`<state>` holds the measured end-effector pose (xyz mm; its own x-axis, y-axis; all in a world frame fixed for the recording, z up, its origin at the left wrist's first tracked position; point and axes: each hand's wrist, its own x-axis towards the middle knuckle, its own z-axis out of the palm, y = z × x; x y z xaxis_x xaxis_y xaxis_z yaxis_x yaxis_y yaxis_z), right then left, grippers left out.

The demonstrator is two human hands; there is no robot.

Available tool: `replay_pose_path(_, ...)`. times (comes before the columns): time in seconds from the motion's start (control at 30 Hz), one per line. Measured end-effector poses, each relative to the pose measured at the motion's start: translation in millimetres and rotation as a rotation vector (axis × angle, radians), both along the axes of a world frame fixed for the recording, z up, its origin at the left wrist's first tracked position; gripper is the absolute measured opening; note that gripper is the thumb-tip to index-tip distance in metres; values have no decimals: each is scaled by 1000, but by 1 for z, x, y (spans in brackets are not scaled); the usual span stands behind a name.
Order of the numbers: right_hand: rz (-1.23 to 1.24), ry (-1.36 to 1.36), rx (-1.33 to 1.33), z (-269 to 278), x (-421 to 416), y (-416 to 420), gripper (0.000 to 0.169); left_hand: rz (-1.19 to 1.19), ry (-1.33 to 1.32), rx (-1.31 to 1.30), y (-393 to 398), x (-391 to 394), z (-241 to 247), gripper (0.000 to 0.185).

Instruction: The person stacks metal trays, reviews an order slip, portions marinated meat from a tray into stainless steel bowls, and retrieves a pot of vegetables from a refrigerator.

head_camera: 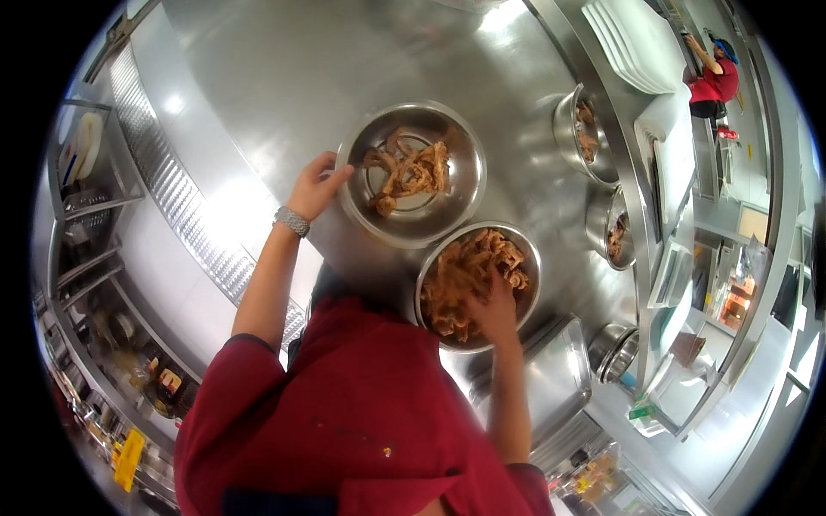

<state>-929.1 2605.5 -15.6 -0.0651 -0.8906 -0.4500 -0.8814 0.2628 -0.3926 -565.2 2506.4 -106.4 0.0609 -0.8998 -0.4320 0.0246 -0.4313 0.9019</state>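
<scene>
A round steel bowl (461, 174) stands on the steel counter (277, 71) with some browned pieces of meat or bone (413, 169) in it. My left hand (322, 184) grips its left rim, thumb over the edge. Touching or nearly touching it, nearer to my body, is a second steel bowl (537, 267) heaped with similar brown pieces (464, 277). My right hand (495, 306) reaches into this heap, its fingers blurred and partly among the pieces; whether they hold one I cannot tell.
Two deeper steel bowls (568, 138) with brown pieces stand at the right under a shelf with white trays (635, 45). A metal tray (561, 374) and nested steel bowls (613, 351) lie at the lower right. A person in red (719, 80) stands far off, upper right.
</scene>
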Motion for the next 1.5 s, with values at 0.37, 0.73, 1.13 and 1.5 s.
replay_pose_path(0.37, 82, -112, -32, -14, 0, 7, 49, 16, 16, 15, -3, 0, 4, 28)
replay_pose_path(0.73, -23, -204, 32, -9, -10, 12, 32, -19, 2, 3, -3, 3, -1, 28)
replay_pose_path(1.13, -394, -399, 152, 52, -23, 22, 29, -7, 19, 20, -1, 4, -8, 28)
replay_pose_path(1.5, -752, -969, 219, 61, -21, 20, 30, -3, 38, 15, -2, 4, -9, 28)
